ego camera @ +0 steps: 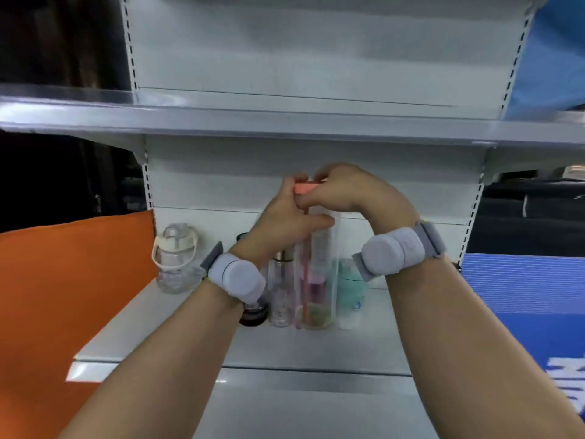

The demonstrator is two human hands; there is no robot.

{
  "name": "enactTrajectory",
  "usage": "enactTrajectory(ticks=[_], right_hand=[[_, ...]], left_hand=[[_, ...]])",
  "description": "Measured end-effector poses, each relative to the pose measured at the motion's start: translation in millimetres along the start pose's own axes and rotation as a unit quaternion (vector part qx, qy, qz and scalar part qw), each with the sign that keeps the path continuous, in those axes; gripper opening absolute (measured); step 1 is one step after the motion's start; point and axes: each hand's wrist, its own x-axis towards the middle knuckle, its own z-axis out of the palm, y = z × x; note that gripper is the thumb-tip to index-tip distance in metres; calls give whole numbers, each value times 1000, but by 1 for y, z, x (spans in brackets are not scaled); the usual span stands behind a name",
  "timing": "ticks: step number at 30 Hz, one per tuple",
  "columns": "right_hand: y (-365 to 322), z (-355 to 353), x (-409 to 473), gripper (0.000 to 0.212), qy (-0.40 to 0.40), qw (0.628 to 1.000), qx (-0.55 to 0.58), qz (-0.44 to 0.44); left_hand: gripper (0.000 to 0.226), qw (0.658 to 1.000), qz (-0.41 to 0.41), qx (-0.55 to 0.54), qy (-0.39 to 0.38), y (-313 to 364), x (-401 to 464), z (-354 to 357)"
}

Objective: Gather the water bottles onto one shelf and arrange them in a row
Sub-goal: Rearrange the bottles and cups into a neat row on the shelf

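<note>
A tall clear bottle (319,280) with a pink lid and a pink straw stands on the middle shelf (177,324). My left hand (285,220) grips its upper body. My right hand (345,191) is closed around the pink lid (305,187) from the right. Left of it stand a slim clear bottle with a metal collar (280,293) and a dark-based bottle (253,316), mostly hidden by my left wrist. A mint green bottle (349,286) stands just to the right. A clear bottle with a cream handle (175,258) stands apart at the shelf's left end.
An upper shelf (285,125) juts out above my hands. An orange panel (72,286) borders the left side and a blue panel (522,305) the right. The shelf's front edge (95,370) lies below my forearms. Grey bands with white pods sit on both wrists.
</note>
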Motion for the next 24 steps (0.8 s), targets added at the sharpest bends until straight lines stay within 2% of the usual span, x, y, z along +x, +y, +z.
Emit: enactTrajectory(ticks=[2, 3, 5, 6, 7, 10, 14, 15, 19, 24], right_hand=[[-13, 5, 2, 64, -35, 994, 100, -31], [-21, 12, 6, 62, -55, 988, 139, -45], [-36, 28, 22, 39, -69, 973, 215, -46], [-43, 38, 31, 35, -61, 971, 231, -33], [-49, 51, 42, 36, -53, 976, 211, -26], [-55, 89, 64, 43, -89, 995, 25, -39], [-46, 142, 78, 86, -216, 968, -111, -59], [-47, 155, 83, 88, -222, 964, -130, -74], [-39, 173, 86, 72, -176, 956, -200, -124], [-35, 168, 103, 68, -190, 958, -170, -129]], left_hand=[[73, 1000, -17, 15, 17, -9, 0, -34], [73, 999, -22, 28, 24, -15, -2, -55], [74, 997, -38, 53, 35, -29, -5, -90], [73, 996, -45, 64, 39, -36, -6, -104], [73, 995, -51, 74, 44, -44, -6, -117], [73, 992, -55, 94, 58, -64, -1, -140], [78, 982, -65, 168, 65, -95, 8, -155], [78, 978, -63, 189, 61, -104, 11, -161], [75, 968, -49, 245, 26, -136, 18, -161], [78, 961, -37, 272, 22, -168, 33, -156]])
